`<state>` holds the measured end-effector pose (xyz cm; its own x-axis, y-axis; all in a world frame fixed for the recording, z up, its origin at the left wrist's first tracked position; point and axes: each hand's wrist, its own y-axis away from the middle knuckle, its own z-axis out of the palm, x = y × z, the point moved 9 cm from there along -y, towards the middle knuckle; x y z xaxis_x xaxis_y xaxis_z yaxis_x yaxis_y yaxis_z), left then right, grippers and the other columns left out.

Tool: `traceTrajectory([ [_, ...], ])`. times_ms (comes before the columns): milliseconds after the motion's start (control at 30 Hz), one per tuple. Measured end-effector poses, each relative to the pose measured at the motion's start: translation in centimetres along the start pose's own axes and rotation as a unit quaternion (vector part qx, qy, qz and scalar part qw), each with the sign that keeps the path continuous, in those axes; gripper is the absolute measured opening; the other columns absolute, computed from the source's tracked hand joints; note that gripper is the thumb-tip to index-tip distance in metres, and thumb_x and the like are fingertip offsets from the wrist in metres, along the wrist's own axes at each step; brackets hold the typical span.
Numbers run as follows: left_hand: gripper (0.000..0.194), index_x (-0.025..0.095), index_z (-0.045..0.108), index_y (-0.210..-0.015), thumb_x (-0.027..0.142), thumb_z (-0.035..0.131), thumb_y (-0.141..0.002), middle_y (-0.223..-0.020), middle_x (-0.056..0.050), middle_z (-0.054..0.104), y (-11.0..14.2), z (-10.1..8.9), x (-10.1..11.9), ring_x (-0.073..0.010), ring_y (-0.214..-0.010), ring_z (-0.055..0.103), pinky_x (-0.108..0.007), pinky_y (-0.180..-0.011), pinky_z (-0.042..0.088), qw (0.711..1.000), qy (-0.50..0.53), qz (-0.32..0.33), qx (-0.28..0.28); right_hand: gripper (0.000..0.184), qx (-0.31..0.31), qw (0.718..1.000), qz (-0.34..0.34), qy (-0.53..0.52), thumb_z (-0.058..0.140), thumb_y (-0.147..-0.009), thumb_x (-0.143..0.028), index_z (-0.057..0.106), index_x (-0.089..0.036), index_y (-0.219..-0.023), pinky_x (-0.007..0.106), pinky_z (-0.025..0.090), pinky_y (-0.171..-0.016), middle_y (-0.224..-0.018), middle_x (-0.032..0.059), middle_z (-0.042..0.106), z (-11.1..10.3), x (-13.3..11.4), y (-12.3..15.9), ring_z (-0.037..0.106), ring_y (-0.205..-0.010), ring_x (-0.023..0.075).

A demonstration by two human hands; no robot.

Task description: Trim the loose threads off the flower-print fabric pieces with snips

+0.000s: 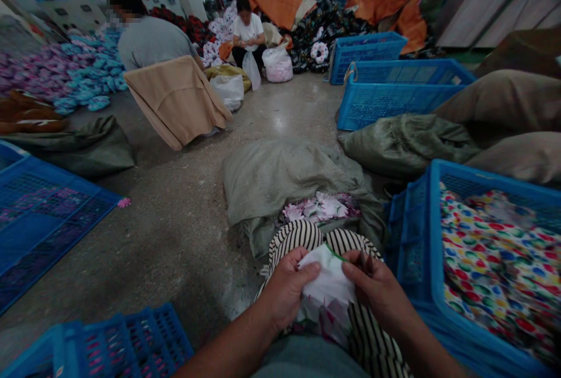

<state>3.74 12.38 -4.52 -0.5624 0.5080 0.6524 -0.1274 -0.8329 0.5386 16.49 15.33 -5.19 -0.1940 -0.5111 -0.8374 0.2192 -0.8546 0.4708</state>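
A white piece of fabric (326, 277) with a green edge and pink-and-green print lower down is stretched between my hands above my lap. My left hand (287, 284) pinches its left side, thumb on top. On the right, my right hand (379, 287) grips the green edge between thumb and fingers. Something dark and thin shows at the right fingers, too unclear to name. Black-and-white striped cloth (302, 233) covers my knees under the fabric. Just beyond lies a grey-green woven sack (289, 170), its mouth showing pink-and-white printed pieces (322, 207).
At right stands a blue crate (414, 238) of colourful dotted fabric (491, 249). More blue crates stand at left (56, 208), lower left (131, 343) and farther right (394, 94). A seated person (151, 39) is near a cloth-draped chair (175, 97); another person (248, 30) sits farther back.
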Motion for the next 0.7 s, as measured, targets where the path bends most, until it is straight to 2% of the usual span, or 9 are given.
traceTrajectory([
  [100, 0.040, 0.011, 0.054, -0.082, 0.035, 0.075, -0.057, -0.070, -0.001, 0.058, 0.3, 0.6, 0.5, -0.0093, -0.059, 0.053, -0.021, -0.057, 0.040, 0.997, -0.036, -0.033, -0.059, 0.030, -0.023, 0.999, -0.024, 0.041, 0.069, -0.063, -0.042, 0.055, -0.016, -0.068, 0.021, 0.033, -0.047, -0.058, -0.0032, 0.051, 0.5, -0.7, 0.4, 0.043, -0.051, 0.0086],
  [200, 0.044, 0.011, 0.058, -0.089, 0.036, 0.074, -0.057, -0.073, -0.001, 0.056, 0.7, 1.4, 1.6, -0.0079, -0.062, 0.050, -0.019, -0.058, 0.037, 0.978, -0.169, -0.019, -0.125, 0.027, -0.111, 0.982, -0.059, 0.144, 0.061, -0.071, -0.042, 0.056, -0.016, -0.067, 0.022, 0.032, -0.049, -0.058, -0.0027, 0.049, 2.4, -1.9, 1.2, 0.041, -0.054, 0.0100],
  [300, 0.032, 0.012, 0.058, -0.078, 0.035, 0.072, -0.060, -0.064, 0.003, 0.052, 0.9, 1.6, 2.3, -0.0060, -0.056, 0.044, -0.017, -0.052, 0.033, 0.948, -0.295, 0.018, -0.117, 0.027, -0.151, 0.959, -0.098, 0.218, 0.057, -0.075, -0.040, 0.055, -0.016, -0.064, 0.023, 0.031, -0.050, -0.057, -0.0030, 0.046, 3.5, -2.7, 1.7, 0.040, -0.055, 0.0105],
  [367, 0.028, 0.013, 0.054, -0.071, 0.037, 0.068, -0.063, -0.058, 0.005, 0.049, 0.8, 1.6, 2.5, -0.0052, -0.052, 0.040, -0.016, -0.048, 0.030, 0.951, -0.294, 0.033, -0.092, 0.029, -0.111, 0.969, -0.105, 0.192, 0.056, -0.076, -0.042, 0.053, -0.017, -0.062, 0.022, 0.029, -0.048, -0.055, -0.0037, 0.043, 2.5, -2.8, 1.2, 0.037, -0.052, 0.0097],
  [433, 0.030, 0.015, 0.049, -0.069, 0.039, 0.066, -0.065, -0.055, 0.006, 0.046, 0.7, 1.5, 2.7, -0.0046, -0.049, 0.038, -0.016, -0.046, 0.028, 0.964, -0.252, 0.051, -0.068, 0.031, -0.037, 0.986, -0.102, 0.128, 0.054, -0.076, -0.045, 0.050, -0.018, -0.062, 0.021, 0.026, -0.044, -0.053, -0.0051, 0.039, 0.5, -2.6, 0.5, 0.032, -0.048, 0.0082],
  [533, 0.033, 0.016, 0.044, -0.070, 0.041, 0.065, -0.065, -0.051, 0.008, 0.043, 0.6, 1.1, 2.9, -0.0041, -0.045, 0.035, -0.016, -0.044, 0.026, 0.976, -0.202, 0.067, -0.042, 0.032, 0.044, 0.989, -0.104, 0.090, 0.054, -0.076, -0.047, 0.047, -0.018, -0.063, 0.020, 0.021, -0.041, -0.051, -0.0068, 0.034, -2.1, -2.3, 0.1, 0.026, -0.045, 0.0070],
  [600, 0.033, 0.017, 0.042, -0.072, 0.040, 0.064, -0.066, -0.052, 0.008, 0.045, 0.5, 1.1, 2.8, -0.0043, -0.044, 0.035, -0.016, -0.043, 0.026, 0.980, -0.185, 0.066, -0.040, 0.033, 0.040, 0.983, -0.120, 0.132, 0.053, -0.077, -0.047, 0.047, -0.018, -0.063, 0.020, 0.023, -0.042, -0.052, -0.0061, 0.034, -2.3, -2.8, 0.3, 0.028, -0.046, 0.0077],
  [700, 0.028, 0.018, 0.041, -0.076, 0.039, 0.058, -0.071, -0.054, 0.007, 0.044, 0.5, 1.3, 2.5, -0.0050, -0.043, 0.034, -0.017, -0.042, 0.026, 0.979, -0.192, 0.054, -0.049, 0.035, -0.043, 0.963, -0.172, 0.204, 0.044, -0.080, -0.052, 0.052, -0.018, -0.072, 0.023, 0.033, -0.049, -0.060, -0.0019, 0.043, -0.5, -4.2, 1.3, 0.038, -0.055, 0.0116],
])
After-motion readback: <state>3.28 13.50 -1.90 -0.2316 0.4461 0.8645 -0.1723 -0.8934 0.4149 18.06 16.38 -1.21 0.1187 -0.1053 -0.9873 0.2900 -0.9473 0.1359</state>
